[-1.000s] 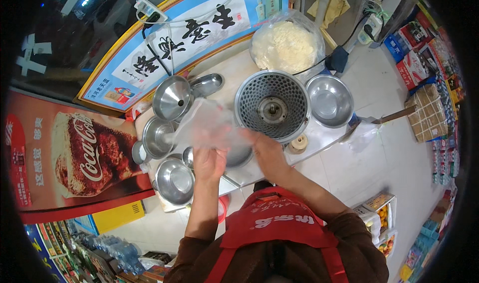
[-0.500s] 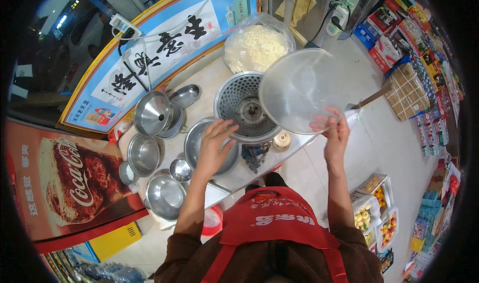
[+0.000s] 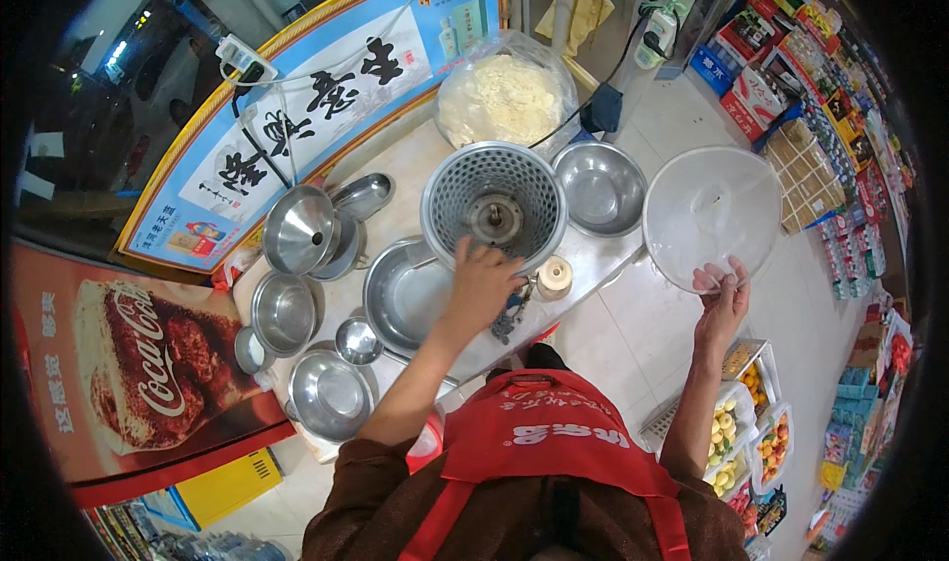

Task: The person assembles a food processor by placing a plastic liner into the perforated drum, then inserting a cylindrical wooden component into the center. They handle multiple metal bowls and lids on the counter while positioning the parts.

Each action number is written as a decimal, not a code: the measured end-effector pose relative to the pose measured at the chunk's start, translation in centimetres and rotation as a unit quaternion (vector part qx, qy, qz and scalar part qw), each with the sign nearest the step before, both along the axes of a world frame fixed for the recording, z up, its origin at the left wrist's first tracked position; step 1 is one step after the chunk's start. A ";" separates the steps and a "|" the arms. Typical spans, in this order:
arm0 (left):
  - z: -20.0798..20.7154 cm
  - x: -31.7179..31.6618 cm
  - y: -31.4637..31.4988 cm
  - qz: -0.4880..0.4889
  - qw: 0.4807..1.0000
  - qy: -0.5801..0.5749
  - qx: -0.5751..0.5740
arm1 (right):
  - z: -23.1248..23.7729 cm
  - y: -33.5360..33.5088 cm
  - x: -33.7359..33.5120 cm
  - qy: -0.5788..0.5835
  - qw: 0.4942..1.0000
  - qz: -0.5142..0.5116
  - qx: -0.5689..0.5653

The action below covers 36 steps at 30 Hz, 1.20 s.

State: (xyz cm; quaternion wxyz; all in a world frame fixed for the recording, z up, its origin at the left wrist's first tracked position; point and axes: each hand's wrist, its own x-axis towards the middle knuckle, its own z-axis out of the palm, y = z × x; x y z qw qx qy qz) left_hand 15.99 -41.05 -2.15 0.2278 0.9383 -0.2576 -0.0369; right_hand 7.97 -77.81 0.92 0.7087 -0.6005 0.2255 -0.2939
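My right hand (image 3: 724, 299) pinches the near edge of a round translucent plastic cover (image 3: 714, 205), held out to the right of the table, over the floor. A perforated metal drum (image 3: 539, 180) stands on the table with its top uncovered; a hub with a short shaft (image 3: 495, 215) shows at its bottom. At the drum's near-left rim is my left hand (image 3: 481, 282), fingers apart and reaching over the edge; whether it touches the metal I cannot tell. A wide steel basin (image 3: 400, 279) lies left of that hand. Beside the drum, on the right, sits a steel bowl (image 3: 603, 190).
Behind the drum is a clear plastic bag of pale yellow crumbly material (image 3: 506, 96). Steel bowls (image 3: 331, 393), a funnel (image 3: 297, 230) and a scoop (image 3: 366, 195) crowd the table's left. A black cable (image 3: 583, 106) hangs at the back right. Fruit crates (image 3: 771, 452) stand on the floor.
The cover has moved right, away from above the drum, in my right hand, uncovering the steel bowl. My left hand has shifted right, from over the basin to the drum's near rim.
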 end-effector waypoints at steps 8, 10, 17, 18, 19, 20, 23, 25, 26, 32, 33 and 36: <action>0.5 -0.5 1.1 0.042 0.995 -0.055 -0.077 | 0.1 0.4 0.1 -0.012 0.999 0.009 -0.046; 0.7 -0.4 3.0 0.061 0.995 -0.060 -0.052 | 0.0 0.5 0.0 -0.006 0.999 0.013 -0.048; -0.2 -0.6 5.0 0.075 0.994 -0.052 -0.058 | -0.7 1.6 0.8 0.001 0.999 0.023 -0.034; -0.4 -0.7 5.0 0.077 0.994 -0.054 -0.061 | -0.6 1.8 0.9 -0.005 0.999 0.032 -0.040; -0.5 -0.7 5.0 0.078 0.993 -0.056 -0.064 | -0.6 1.9 1.1 -0.004 0.999 0.032 -0.043; -0.7 -0.7 5.0 0.079 0.993 -0.058 -0.066 | -0.4 2.0 1.3 -0.007 0.998 0.033 -0.049; -1.0 -0.6 4.9 0.078 0.992 -0.064 -0.070 | -0.2 2.4 1.7 -0.006 0.998 0.035 -0.047; -1.1 -0.6 4.5 0.072 0.992 -0.080 -0.066 | -0.2 2.9 2.0 -0.009 0.997 0.052 -0.048; -1.1 -0.6 4.2 0.075 0.992 -0.068 -0.074 | -0.3 3.2 2.1 -0.008 0.997 0.053 -0.047; -0.2 -0.7 2.9 0.114 0.985 -0.038 -0.126 | -0.5 6.6 3.5 0.028 0.984 0.176 -0.013; 0.1 -0.7 2.8 0.131 0.978 -0.009 -0.160 | -0.5 7.4 4.0 0.037 0.978 0.207 -0.007; 0.7 0.1 2.2 0.149 0.885 0.128 -0.423 | -0.2 9.9 5.4 0.077 0.956 0.283 0.018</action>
